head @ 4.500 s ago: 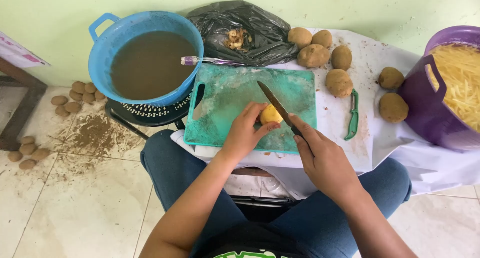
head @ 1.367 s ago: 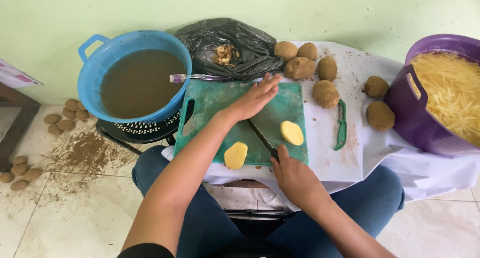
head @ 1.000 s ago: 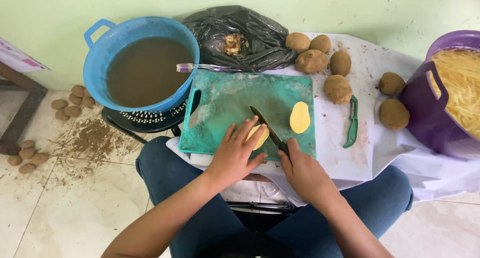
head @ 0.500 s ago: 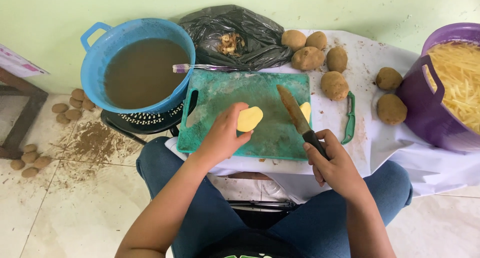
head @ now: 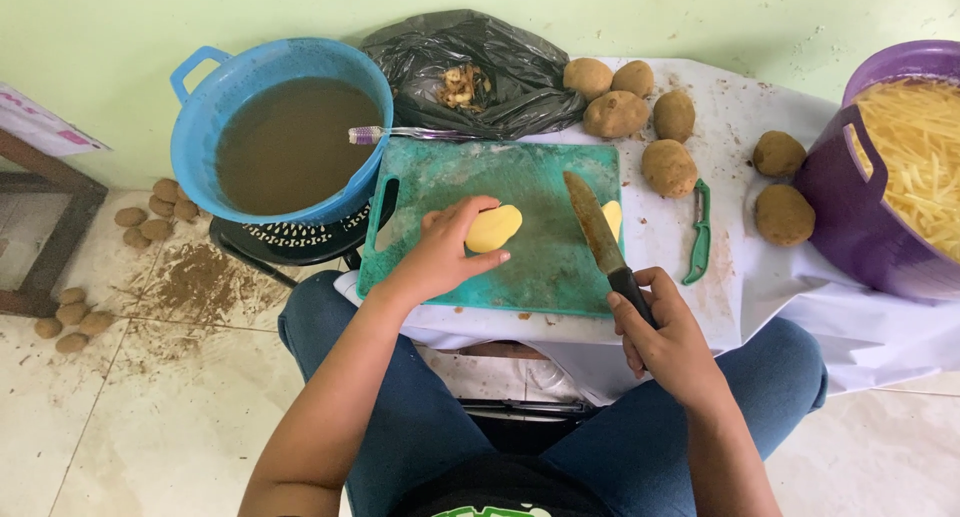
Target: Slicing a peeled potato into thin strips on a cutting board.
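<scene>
Two hands over a green cutting board [head: 440,177]: peeled potato half and knife, seen from the head camera.

Head view: the left hand [head: 443,249] pinches a peeled potato half [head: 494,227] between thumb and fingers near the board's middle, its long axis running left to right. The right hand [head: 665,332] is closed around the black handle of a knife [head: 592,222], blade pointing away toward the board's far edge, standing apart to the right of the held half. A second potato half [head: 612,217] lies just beyond the blade. The held half thus lies left of the knife.
</scene>
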